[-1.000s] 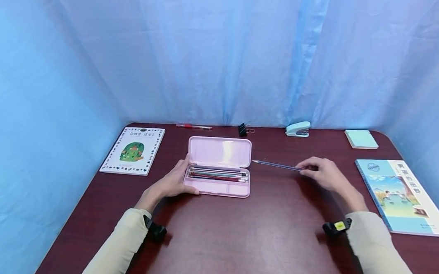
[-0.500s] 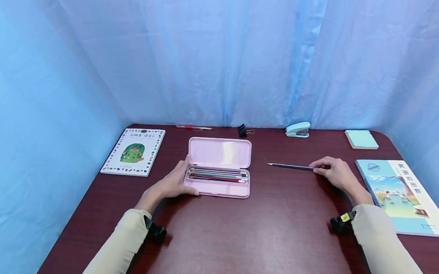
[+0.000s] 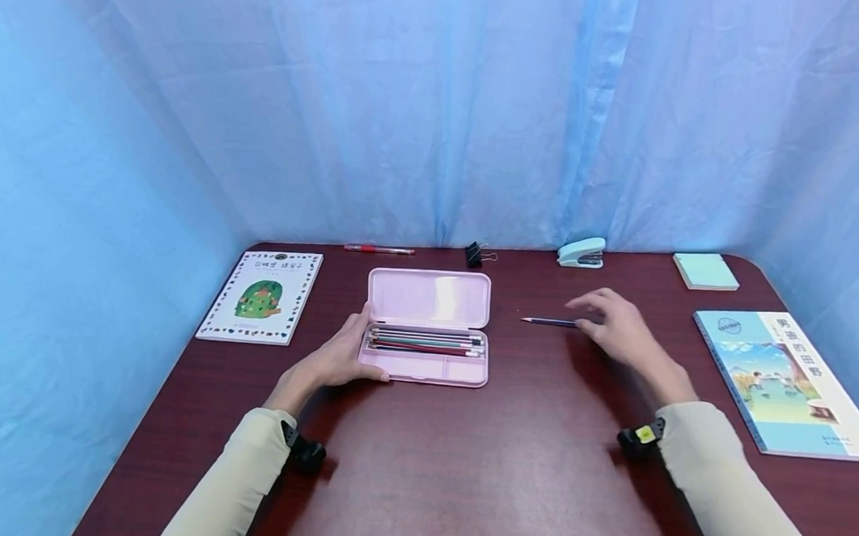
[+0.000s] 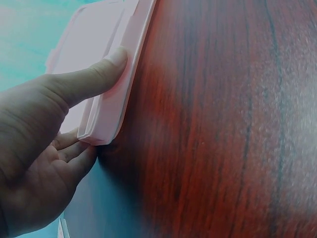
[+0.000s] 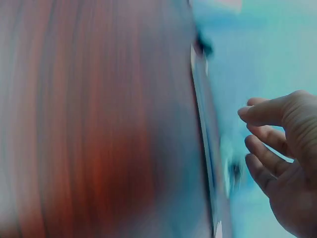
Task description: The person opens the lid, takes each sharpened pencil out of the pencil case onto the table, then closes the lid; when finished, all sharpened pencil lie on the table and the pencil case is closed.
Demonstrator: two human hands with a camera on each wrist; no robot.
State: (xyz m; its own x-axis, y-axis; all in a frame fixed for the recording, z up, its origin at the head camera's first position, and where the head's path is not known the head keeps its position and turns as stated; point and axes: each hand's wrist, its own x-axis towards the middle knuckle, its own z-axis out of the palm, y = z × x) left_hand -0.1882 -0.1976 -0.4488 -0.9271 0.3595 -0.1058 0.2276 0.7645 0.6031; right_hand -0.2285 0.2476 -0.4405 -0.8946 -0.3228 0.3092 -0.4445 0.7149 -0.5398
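Note:
A pink pencil case lies with its lid raised on the dark red table; several pencils fill its rear compartment. My left hand grips its left end, thumb at the front corner and fingers around the back, as the left wrist view also shows for the thumb. To the right of the case a dark pencil lies with its tip pointing left. Over its right end is my right hand, fingers loosely bent, thumb and forefinger apart with nothing between them; part of the pencil is hidden behind it.
Along the back edge are a red pen, a black binder clip, a mint stapler and a sticky-note pad. One book lies at left, another at right. Blue curtains surround the table.
My right hand drew the pencil to the right, laid it down and let go, then moved back left over it. The left hand has stayed on the pencil case.

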